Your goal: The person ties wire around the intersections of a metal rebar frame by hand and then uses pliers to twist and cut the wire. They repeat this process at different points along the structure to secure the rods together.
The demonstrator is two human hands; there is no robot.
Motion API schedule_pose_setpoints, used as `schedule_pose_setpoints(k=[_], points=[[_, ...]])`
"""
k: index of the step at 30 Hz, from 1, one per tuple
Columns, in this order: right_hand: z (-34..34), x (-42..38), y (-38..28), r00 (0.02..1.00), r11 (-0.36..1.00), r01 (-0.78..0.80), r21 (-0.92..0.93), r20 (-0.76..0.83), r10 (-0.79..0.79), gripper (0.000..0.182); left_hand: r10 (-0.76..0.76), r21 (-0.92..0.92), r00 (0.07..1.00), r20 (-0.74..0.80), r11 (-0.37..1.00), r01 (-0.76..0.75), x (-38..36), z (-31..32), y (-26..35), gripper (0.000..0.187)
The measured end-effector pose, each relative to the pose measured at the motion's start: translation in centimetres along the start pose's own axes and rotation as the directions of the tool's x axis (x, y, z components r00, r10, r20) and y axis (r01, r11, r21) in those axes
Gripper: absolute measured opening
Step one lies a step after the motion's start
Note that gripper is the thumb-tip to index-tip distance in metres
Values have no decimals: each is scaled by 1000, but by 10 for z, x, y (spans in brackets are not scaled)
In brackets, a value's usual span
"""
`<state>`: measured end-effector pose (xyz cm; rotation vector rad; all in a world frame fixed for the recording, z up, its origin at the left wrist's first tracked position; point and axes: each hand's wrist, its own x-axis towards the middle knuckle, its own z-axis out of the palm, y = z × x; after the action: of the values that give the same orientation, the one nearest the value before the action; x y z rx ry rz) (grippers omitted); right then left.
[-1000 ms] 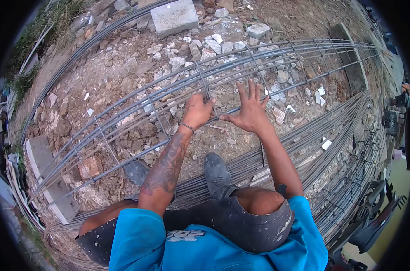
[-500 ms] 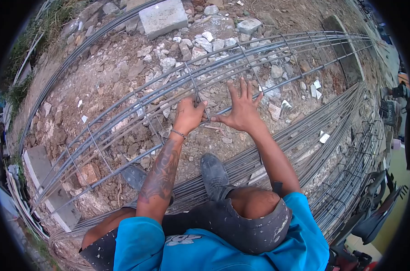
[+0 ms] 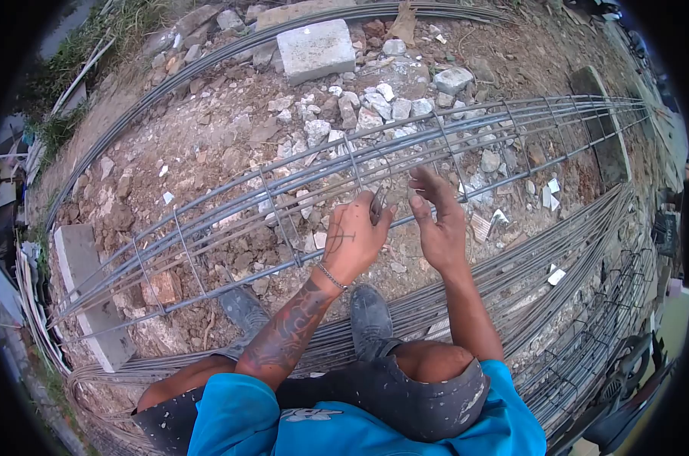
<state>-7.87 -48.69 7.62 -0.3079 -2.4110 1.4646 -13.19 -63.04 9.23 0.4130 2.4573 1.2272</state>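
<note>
My left hand point(image 3: 357, 237) is closed, thumb against the fingers, over the near side of a long rebar cage point(image 3: 299, 176). A small dark metal piece point(image 3: 376, 204) sticks up between thumb and fingers; its kind is not clear. To its right my right hand point(image 3: 442, 232) is raised and holds nothing, thumb apart from its slightly bent fingers. Thin square stirrups point(image 3: 278, 209) cross the cage's long bars. The near bottom bar point(image 3: 265, 271) runs behind both hands.
Concrete blocks support the cage at the left point(image 3: 94, 296) and right point(image 3: 609, 125). Loose bars point(image 3: 504, 266) lie between the cage and my boots point(image 3: 371, 315). Rubble point(image 3: 367, 110) and a grey block point(image 3: 316, 52) lie beyond. More caged rebar point(image 3: 587, 342) stands at right.
The view has shifted, so the cage sits lower. My left hand has moved right along the cage, away from a stirrup. My right hand has lifted off, its fingers less spread.
</note>
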Motion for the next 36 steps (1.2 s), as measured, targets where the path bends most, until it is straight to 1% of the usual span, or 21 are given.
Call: schedule_pose_setpoints(k=[1,3,5,7,8,9,11,13,15,16,17,18,19,20,24,26,27,29,31,33,36], points=[[-1,3,-12,997,960,-60,272,58,46,49,-3,1,998,65,1000,3,-3,3,5,27],[-4,2,-20,997,992,40,121,62,-48,39,63,-16,997,51,998,-62,-13,23,2,29],[-13,-5,-16,953,938,-292,187,143,268,35,123,-34,992,37,992,-122,-19,30,-3,31],[-16,-13,-1,918,865,-394,311,100,383,30,-27,-237,950,312,966,105,-24,38,-1,33],[-19,-17,8,930,867,-356,348,45,364,27,-106,-464,887,449,821,333,-25,40,0,34],[-23,-20,10,938,868,-315,384,-12,346,24,-98,-465,880,464,819,336,-25,44,0,34],[-24,-23,2,942,874,-284,395,-56,332,20,-203,-746,833,515,373,552,-23,49,-3,37],[-23,-24,-2,947,868,-114,483,-210,242,19,-171,-748,806,566,304,590,-17,47,-4,42],[-34,-21,-11,945,851,-173,496,-161,285,19,-86,-684,702,707,172,709,-12,44,5,44],[-42,-19,-15,938,831,-237,503,-104,330,19,-20,-693,736,677,321,646,-9,41,8,55],[-50,-19,-17,938,836,-232,498,-114,328,19,-10,-691,733,680,324,646,-9,37,15,55],[-59,-17,-18,911,812,-294,504,-109,398,19,194,-627,959,208,779,-22,-10,25,31,65],[-67,-13,-19,881,787,-346,510,-111,459,19,611,-78,777,-152,776,-626,-8,15,44,77],[-73,-13,-14,856,749,-366,553,-117,504,19,779,-65,627,-17,625,-778,0,4,48,88],[-86,-21,-7,826,635,-352,688,-90,556,18,864,-124,433,259,474,-872,-1,34,52,72],[-81,-25,-2,809,640,-357,680,-118,576,16,860,-65,503,86,508,-859,-10,53,46,53],[-79,-24,-1,808,643,-349,682,-128,575,16,865,-69,494,89,500,-863,-12,56,45,53],[-75,-27,-2,754,611,-210,764,-271,598,14,713,-108,671,204,698,-708,-20,59,42,34],[-76,-20,-3,720,587,-165,793,-310,621,12,678,-171,727,108,733,-658,-26,67,41,33],[-75,-16,-1,673,667,-65,742,-461,579,13,466,-198,847,256,883,-426,-40,77,28,31],[-57,-16,5,691,691,-72,719,-463,555,12,260,-312,906,334,938,-154,-64,111,10,49]])
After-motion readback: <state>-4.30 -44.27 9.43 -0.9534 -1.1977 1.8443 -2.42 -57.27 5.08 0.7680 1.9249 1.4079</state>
